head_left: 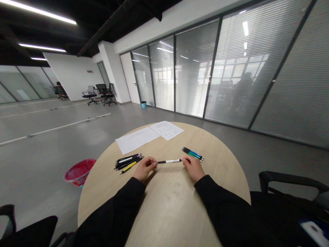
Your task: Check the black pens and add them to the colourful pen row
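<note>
A white pen with a black grip [169, 161] lies level between my two hands over the round table. My left hand [145, 168] is closed in a pinch on its dark end. At the opposite end, the fingers of my right hand [192, 167] are pinched on the tip of the pen. Just left of my left hand is a loose pile of black pens [128, 160], with a yellow pen [130, 167] at its near side. Several blue and green pens [192, 153] lie side by side just beyond my right hand.
Two printed sheets [137, 140] [167, 130] lie on the far part of the wooden table [167, 212]. A red basket [78, 171] stands on the floor at left. Black chairs [290, 181] flank the table. A blue bin [143, 105] stands by the glass wall.
</note>
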A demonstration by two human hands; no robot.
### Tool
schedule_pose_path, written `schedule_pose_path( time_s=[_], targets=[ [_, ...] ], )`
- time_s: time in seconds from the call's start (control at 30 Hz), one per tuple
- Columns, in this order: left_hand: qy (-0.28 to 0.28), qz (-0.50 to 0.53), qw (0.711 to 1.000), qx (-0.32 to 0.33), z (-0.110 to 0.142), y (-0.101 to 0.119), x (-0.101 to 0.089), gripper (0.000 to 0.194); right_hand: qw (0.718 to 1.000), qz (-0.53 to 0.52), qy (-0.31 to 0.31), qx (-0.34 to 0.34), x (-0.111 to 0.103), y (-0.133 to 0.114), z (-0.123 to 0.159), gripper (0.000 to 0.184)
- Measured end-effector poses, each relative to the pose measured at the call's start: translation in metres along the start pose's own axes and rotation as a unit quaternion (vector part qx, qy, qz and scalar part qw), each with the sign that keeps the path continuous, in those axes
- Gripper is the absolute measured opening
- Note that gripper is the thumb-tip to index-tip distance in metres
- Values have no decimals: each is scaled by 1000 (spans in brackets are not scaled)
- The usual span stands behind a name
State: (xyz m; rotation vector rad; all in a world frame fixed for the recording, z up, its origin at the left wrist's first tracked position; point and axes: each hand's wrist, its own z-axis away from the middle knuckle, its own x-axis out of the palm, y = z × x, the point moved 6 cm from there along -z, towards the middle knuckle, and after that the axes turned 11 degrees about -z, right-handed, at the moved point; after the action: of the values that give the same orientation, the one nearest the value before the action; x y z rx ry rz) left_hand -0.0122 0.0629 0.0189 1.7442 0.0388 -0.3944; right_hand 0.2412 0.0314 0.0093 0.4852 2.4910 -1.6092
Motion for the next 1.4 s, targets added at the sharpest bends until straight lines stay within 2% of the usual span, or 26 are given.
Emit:
schedule_pose_path(
  time_s=[0.9, 1.07, 1.23, 1.4],
  targets=[
    [6, -2, 1000, 3, -1, -2, -1, 28, 1000, -12, -5, -4, 0, -6, 0, 28],
    [14, -6, 1000, 9, -1, -2, -1, 28, 997, -74, 7, 17, 3, 5, -1, 20],
    [11, 2, 1000, 1, -1, -3, 0, 28, 988, -141, 16, 54, 9, 23, -3, 19],
    [15, 4, 1000, -7, 0, -2, -1, 29, 985, -162, 19, 62, 11, 31, -4, 21]
  ],
)
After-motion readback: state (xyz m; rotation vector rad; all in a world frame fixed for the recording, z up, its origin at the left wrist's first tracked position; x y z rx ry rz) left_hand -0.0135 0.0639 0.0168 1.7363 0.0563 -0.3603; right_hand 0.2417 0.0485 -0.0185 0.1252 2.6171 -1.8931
